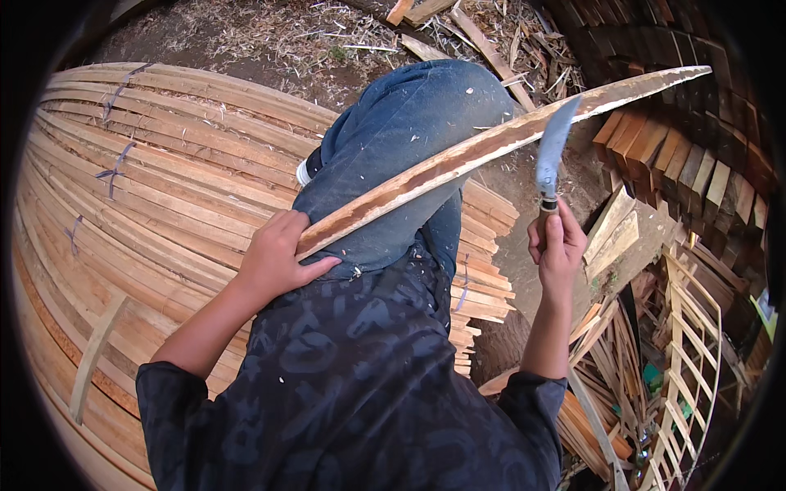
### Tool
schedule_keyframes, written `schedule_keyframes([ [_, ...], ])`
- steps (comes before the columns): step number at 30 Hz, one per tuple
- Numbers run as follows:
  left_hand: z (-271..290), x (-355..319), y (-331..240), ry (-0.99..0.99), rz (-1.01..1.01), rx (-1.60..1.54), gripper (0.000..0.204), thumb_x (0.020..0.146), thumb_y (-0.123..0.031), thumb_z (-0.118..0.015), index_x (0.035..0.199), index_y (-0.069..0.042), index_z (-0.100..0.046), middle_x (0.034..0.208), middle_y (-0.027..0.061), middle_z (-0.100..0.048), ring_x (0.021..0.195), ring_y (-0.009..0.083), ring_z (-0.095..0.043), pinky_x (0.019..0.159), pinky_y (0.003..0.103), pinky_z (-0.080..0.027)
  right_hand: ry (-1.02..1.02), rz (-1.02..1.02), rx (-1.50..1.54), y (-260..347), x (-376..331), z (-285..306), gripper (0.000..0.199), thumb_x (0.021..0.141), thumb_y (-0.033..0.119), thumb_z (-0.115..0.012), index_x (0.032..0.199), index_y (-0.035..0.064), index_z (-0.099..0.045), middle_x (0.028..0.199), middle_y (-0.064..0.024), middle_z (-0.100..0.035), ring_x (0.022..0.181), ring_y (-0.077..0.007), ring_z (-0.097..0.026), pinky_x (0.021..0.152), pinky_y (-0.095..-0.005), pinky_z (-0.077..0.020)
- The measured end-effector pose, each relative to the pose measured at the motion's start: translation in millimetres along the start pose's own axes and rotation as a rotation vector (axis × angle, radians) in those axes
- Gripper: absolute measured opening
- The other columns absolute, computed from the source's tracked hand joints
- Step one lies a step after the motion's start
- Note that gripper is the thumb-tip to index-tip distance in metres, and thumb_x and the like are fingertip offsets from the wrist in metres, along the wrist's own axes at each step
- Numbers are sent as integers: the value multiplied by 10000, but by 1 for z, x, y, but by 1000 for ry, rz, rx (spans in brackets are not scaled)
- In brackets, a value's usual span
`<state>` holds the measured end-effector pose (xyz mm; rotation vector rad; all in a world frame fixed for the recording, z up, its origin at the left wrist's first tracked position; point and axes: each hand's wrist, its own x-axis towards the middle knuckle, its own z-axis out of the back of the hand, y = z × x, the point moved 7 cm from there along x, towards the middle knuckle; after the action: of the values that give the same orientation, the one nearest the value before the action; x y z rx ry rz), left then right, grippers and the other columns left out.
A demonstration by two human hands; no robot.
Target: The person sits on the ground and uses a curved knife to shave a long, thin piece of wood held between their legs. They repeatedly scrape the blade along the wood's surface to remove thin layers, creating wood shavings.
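Note:
A long wooden strip (pixel 458 159) with rough, partly brown bark on its upper face lies slantwise across my legs in blue jeans. My left hand (pixel 278 255) grips its near end by my hip, thumb stretched along my lap. From there the strip runs up to the far right. My right hand (pixel 559 242) is closed around the dark handle of a broad-bladed knife (pixel 557 147), held upright to the right of my legs. In this view the blade's tip overlaps the strip; whether they touch I cannot tell.
I sit on bundled sawn strips (pixel 164 180) tied with purplish cord, spreading left. Stacked timber (pixel 679 159) stands at the far right. A slatted wooden frame (pixel 684 368) and a heap of offcuts (pixel 606 368) lie at the lower right. Shavings (pixel 286 37) litter the ground ahead.

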<state>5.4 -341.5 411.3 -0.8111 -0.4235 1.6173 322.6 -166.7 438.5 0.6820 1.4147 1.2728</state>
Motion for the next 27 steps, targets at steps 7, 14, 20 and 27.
schedule_keyframes([
  [7,-1,1,-2,22,-9,11,536,663,-397,-814,869,21,-550,828,168,-564,794,350,-571,704,408,-483,45,-23,-88,0,-3,14,386,975,113,-529,1318,-56,-474,668,10,-465,528,-51,-416,446,-194,-313],
  [14,0,4,-2,17,-23,14,539,663,-391,-815,881,27,-553,841,169,-568,805,351,-571,714,410,-485,344,-200,-265,-26,-27,-41,365,936,111,-590,1281,-1,-558,693,3,-548,589,-56,-485,540,-229,-419],
  [20,-1,3,-1,32,-9,9,539,664,-387,-815,883,30,-555,838,169,-567,800,349,-568,711,413,-484,39,6,-114,-7,-5,-12,321,979,152,-528,1257,-4,-569,633,14,-460,559,-30,-426,436,-191,-318],
  [27,-4,4,0,26,-24,0,534,666,-386,-814,880,27,-552,825,167,-561,785,347,-561,703,414,-482,238,-78,92,-13,-6,-8,342,956,159,-577,1253,-10,-569,659,2,-528,560,-62,-481,502,-230,-396],
])
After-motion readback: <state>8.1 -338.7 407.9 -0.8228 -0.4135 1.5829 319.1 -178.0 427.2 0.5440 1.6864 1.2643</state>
